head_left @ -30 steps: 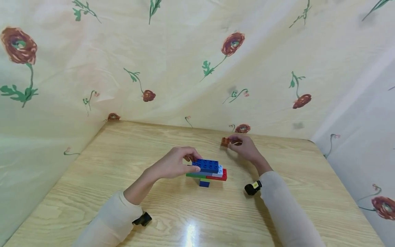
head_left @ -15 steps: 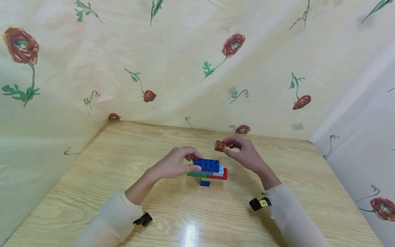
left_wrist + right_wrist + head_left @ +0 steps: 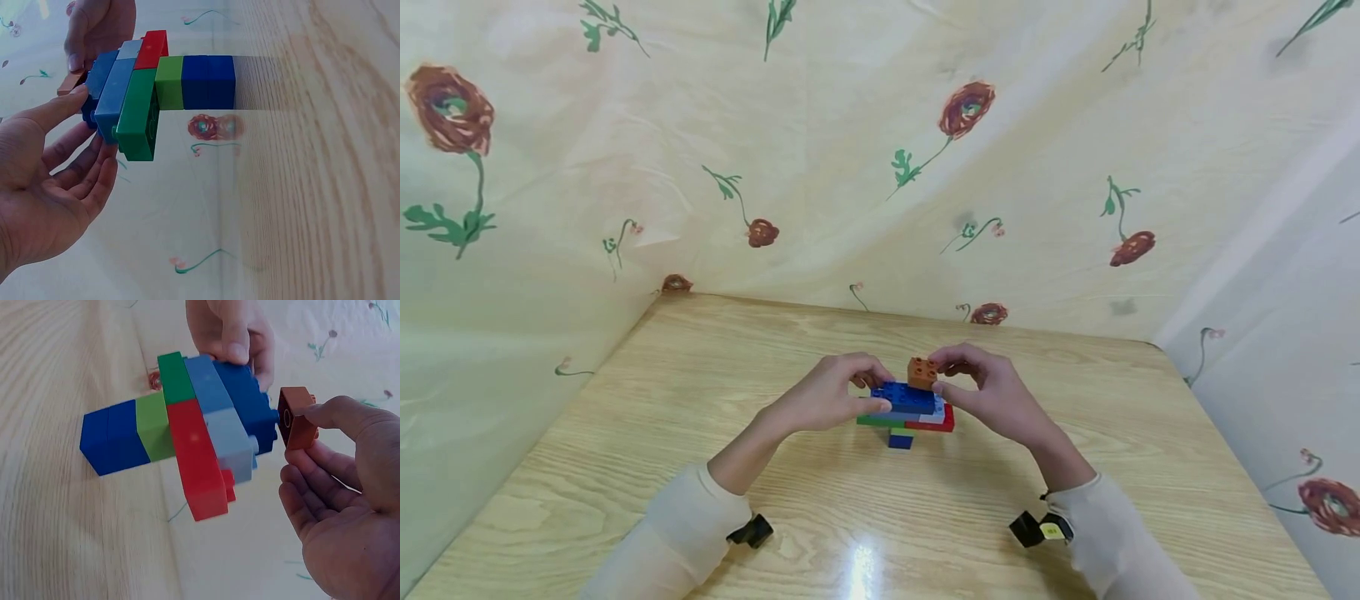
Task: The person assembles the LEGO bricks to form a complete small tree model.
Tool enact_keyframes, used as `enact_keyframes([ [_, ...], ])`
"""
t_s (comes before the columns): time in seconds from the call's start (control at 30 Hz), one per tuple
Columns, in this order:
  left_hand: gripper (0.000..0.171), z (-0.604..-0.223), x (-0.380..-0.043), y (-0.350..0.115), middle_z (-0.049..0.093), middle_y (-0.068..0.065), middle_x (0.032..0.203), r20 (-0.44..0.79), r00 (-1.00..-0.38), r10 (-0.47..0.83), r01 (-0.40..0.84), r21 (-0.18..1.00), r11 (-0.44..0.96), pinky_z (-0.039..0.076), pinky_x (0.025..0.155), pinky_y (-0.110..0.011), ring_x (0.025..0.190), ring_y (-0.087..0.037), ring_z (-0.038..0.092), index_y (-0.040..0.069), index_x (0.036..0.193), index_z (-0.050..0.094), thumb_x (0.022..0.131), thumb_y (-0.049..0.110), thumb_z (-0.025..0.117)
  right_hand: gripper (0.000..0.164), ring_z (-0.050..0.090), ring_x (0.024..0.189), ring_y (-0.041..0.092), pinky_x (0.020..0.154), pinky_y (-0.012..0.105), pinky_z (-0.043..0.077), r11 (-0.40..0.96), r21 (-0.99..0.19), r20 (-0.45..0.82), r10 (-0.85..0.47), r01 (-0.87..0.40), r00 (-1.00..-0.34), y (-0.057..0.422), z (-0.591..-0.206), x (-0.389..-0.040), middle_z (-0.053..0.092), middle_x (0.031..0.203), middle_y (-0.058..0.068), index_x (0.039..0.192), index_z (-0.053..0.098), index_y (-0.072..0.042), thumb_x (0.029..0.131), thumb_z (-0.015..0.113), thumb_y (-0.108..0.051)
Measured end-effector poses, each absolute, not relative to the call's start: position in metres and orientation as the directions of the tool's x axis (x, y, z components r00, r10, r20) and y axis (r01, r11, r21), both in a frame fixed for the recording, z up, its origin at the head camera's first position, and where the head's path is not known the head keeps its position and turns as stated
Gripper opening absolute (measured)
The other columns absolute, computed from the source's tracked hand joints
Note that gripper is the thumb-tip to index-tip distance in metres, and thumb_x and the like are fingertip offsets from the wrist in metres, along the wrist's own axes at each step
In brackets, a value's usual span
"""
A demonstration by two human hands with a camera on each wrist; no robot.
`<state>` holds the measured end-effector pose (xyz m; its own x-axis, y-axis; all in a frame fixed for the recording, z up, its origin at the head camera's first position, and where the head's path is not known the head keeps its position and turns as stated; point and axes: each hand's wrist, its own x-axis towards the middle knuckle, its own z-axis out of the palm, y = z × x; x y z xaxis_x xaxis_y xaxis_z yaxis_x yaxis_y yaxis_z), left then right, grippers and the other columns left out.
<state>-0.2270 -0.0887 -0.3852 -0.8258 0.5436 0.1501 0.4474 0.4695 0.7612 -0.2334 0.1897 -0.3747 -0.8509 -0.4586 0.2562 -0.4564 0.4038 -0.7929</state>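
A stack of toy building bricks stands on the table: two blue bricks [image 3: 112,440] at the bottom, then a lime brick [image 3: 154,427]. Above these, a green brick [image 3: 175,380] and a red brick [image 3: 197,459] lie end to end. A medium-blue brick [image 3: 210,382] and a pale-blue brick [image 3: 229,439] form the layer over them, topped by a dark blue brick [image 3: 245,403]. My left hand [image 3: 827,396] grips the dark blue brick's left end between thumb and fingers. An orange-brown brick [image 3: 300,415], pinched in my right hand [image 3: 996,393], hovers just off the dark blue brick's studs.
The wooden table [image 3: 820,517] extends around the stack on all sides. Behind and beside it hangs a flowered cloth [image 3: 820,150]. Black wrist cameras sit under both sleeves.
My right hand has lifted the orange-brown brick from the back of the table and brought it leftward and nearer, over the stack. The left hand has stayed at the dark blue brick.
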Motion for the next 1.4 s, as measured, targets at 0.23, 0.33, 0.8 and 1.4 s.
enact_keyframes([
  [0.23, 0.030, -0.386, -0.227, -0.087, 0.072, 0.001, 0.112, 0.151, -0.830, 0.536, 0.445, 0.758, 0.476, 0.053, 0.100, -0.051, 0.103, -0.014, 0.064, 0.014, 0.120, 0.070, 0.094, 0.025, 0.078, 0.032, 0.065, 0.109, 0.024, 0.097, 0.026, 0.052, 0.451, -0.683, 0.334, -0.507, -0.575, -0.794, 0.183, -0.378, -0.224, 0.071, 0.119, -0.001, 0.123, 0.069, -0.017, 0.093, 0.077, -0.012],
  [0.33, 0.032, -0.386, -0.226, -0.087, 0.072, 0.001, 0.114, 0.147, -0.834, 0.531, 0.437, 0.764, 0.474, 0.054, 0.099, -0.051, 0.103, -0.014, 0.064, 0.015, 0.122, 0.070, 0.093, 0.026, 0.078, 0.032, 0.065, 0.105, 0.017, 0.094, 0.030, 0.054, 0.475, -0.620, 0.369, -0.525, -0.624, -0.767, 0.180, -0.380, -0.222, 0.072, 0.118, -0.003, 0.123, 0.070, -0.018, 0.093, 0.078, -0.013],
  [0.8, 0.041, -0.388, -0.225, -0.078, 0.070, 0.000, 0.127, 0.267, -0.812, 0.519, 0.509, 0.759, 0.406, 0.052, 0.102, -0.047, 0.115, -0.020, 0.065, 0.015, 0.134, 0.064, 0.098, 0.033, 0.072, 0.033, 0.065, 0.103, 0.014, 0.092, 0.030, 0.055, 0.483, -0.601, 0.386, -0.522, -0.637, -0.760, 0.179, -0.384, -0.222, 0.072, 0.115, -0.003, 0.123, 0.070, -0.016, 0.092, 0.078, -0.010],
  [1.4, 0.022, -0.386, -0.224, -0.072, 0.073, 0.005, 0.112, 0.235, -0.844, 0.482, 0.441, 0.816, 0.374, 0.052, 0.101, -0.054, 0.106, -0.013, 0.066, 0.021, 0.119, 0.071, 0.098, 0.027, 0.072, 0.032, 0.065, 0.102, 0.014, 0.092, 0.029, 0.054, 0.467, -0.583, 0.424, -0.523, -0.665, -0.739, 0.178, -0.387, -0.222, 0.073, 0.116, -0.002, 0.121, 0.070, -0.015, 0.091, 0.079, -0.011],
])
